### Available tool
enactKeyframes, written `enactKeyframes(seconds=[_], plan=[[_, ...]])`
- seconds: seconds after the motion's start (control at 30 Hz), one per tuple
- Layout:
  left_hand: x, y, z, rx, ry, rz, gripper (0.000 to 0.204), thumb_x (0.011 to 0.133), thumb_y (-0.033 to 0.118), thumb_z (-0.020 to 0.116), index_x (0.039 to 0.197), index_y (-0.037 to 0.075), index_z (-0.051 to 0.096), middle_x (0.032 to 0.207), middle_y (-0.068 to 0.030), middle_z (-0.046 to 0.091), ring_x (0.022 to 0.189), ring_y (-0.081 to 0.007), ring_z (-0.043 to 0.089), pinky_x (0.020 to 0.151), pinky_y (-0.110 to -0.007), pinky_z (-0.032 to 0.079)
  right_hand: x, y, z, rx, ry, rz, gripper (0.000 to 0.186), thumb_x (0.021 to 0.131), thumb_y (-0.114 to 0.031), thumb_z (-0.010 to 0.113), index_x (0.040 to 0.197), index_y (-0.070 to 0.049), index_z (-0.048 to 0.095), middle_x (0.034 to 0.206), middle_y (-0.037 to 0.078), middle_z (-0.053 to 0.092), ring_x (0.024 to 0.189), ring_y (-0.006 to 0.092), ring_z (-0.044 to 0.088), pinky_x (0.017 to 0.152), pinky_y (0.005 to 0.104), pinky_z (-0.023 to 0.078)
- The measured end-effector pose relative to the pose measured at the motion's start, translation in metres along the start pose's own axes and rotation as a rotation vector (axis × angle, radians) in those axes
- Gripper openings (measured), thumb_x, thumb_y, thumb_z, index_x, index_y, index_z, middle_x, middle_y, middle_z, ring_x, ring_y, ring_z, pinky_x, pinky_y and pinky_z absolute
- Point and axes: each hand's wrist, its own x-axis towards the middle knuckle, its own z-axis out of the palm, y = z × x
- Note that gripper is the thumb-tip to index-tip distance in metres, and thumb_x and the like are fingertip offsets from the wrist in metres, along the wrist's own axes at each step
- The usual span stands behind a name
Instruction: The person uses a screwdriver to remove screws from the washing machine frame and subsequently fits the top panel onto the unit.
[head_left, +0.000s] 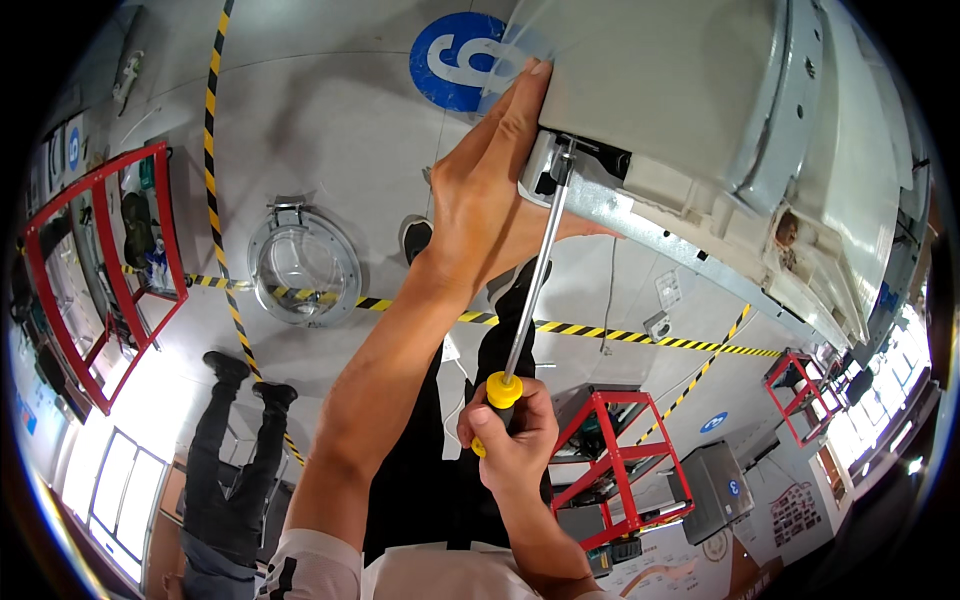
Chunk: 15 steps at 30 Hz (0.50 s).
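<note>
**Screwdriver at the underside of a white appliance housing: handling notes**

Far left: red metal frame (95, 270) on a grey floor marked with yellow-black hazard tape (212, 130); a round glass door with a metal rim (303, 266) lies flat near it. A second person, dark trousers and shoes (235, 440), stands close by, not involved

Left hand (490, 190): open, fingers straight and together, palm pressed flat against the side of the white appliance housing (680, 90). It grasps nothing; reads as bracing

Centre: screwdriver (530, 290), long thin steel shaft, tip at a dark recess by the grey metal rail (640, 225) along the housing's lower edge. Whether the tip is seated in a screw head cannot be told

Right hand (510, 440): closed round the yellow-black handle, thumb on the yellow end

Judgement: tool is light and stiff, but the long shaft could wander off axis, so hold at the handle and keep it in line. Housing looks bulky, probably heavy, with smooth panels; the flat side is best for steadying; the rail edge may be sharp

Right: more red frames (620, 460), grey box (715, 490)
</note>
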Motion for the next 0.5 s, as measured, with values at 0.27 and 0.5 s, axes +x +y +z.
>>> enactKeyframes(seconds=[0.27,0.5], plan=[[0.000,-0.003,0.003,-0.032,0.045,0.032,0.106,0.040,0.035,0.089,0.128,-0.002,0.042,0.115,-0.0220,0.056,0.100,-0.0300,0.060,0.083,-0.034,0.051,0.005,-0.013,-0.007,0.269,-0.297,0.225,0.042,0.092,-0.031,0.048,0.117,0.003,0.047,0.079,0.009,0.056,0.074,0.0128,0.053,0.066,0.0253,0.043],[0.002,-0.004,0.005,-0.110,0.124,0.082,0.106,0.040,0.033,0.089,0.128,-0.002,0.042,0.113,-0.0217,0.057,0.096,-0.0292,0.062,0.081,-0.033,0.052,0.000,-0.010,-0.005,0.344,-0.149,0.149,0.026,0.084,-0.013,0.063,0.101,0.002,0.050,0.077,0.009,0.059,0.071,0.0142,0.057,0.064,0.0245,0.045]])
